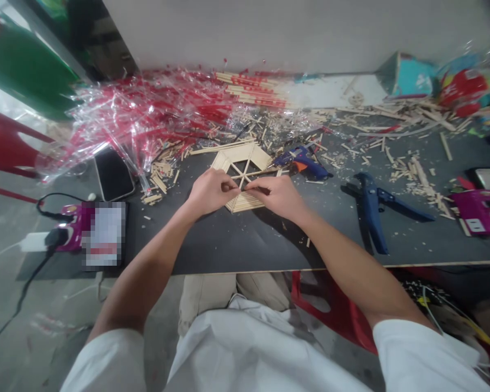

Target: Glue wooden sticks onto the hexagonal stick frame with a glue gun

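A flat hexagon frame of thin wooden sticks (245,160) lies on the dark table (228,239), with spokes across its middle. My left hand (210,190) is closed in a pinch at the frame's near left side. My right hand (280,197) is pinched too, holding a thin wooden stick (251,187) that runs between both hands over the frame. Both hands touch the frame's near edge.
A blue glue gun (304,161) lies right of the frame, blue cutters (371,209) farther right. A phone (113,174) and a power strip (71,226) sit at left. Clear red wrappers (147,117) and stick offcuts (408,174) litter the back. A purple box (479,209) is at far right.
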`<state>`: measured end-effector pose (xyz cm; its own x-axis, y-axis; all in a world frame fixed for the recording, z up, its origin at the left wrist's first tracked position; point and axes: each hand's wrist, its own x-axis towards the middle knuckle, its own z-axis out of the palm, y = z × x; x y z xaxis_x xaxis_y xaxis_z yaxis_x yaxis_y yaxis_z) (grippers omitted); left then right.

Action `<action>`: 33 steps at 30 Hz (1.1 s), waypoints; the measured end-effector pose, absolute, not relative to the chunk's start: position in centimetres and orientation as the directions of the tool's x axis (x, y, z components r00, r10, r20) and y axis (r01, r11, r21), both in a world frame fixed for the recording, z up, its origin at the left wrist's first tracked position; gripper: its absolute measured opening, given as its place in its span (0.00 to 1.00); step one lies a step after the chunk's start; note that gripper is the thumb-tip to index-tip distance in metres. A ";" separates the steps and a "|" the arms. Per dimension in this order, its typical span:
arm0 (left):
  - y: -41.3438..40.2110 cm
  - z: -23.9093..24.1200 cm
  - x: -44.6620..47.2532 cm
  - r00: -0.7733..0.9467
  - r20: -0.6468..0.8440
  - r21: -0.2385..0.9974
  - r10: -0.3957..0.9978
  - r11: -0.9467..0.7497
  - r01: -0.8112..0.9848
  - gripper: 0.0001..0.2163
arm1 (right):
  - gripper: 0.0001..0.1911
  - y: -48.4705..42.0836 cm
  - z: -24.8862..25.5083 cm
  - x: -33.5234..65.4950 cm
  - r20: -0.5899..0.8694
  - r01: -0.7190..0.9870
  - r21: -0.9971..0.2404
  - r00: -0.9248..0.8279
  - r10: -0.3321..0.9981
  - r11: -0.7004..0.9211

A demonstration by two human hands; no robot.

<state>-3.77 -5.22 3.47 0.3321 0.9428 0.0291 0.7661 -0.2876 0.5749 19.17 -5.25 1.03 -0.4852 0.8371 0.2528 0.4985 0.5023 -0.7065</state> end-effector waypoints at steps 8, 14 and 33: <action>-5.3 3.4 -3.7 0.329 0.028 0.604 0.944 -0.278 0.747 0.09 | 0.08 -5.4 1.1 19.3 0.243 0.507 -0.717 -0.461 0.853 0.478; -5.5 3.4 -3.4 0.311 0.033 0.597 0.950 -0.269 0.756 0.09 | 0.08 -5.5 1.0 19.3 0.252 0.491 -0.730 -0.453 0.855 0.475; -5.9 3.1 -2.8 0.279 0.083 0.633 0.957 -0.267 0.727 0.08 | 0.08 -5.5 1.1 19.2 0.227 0.500 -0.738 -0.447 0.865 0.452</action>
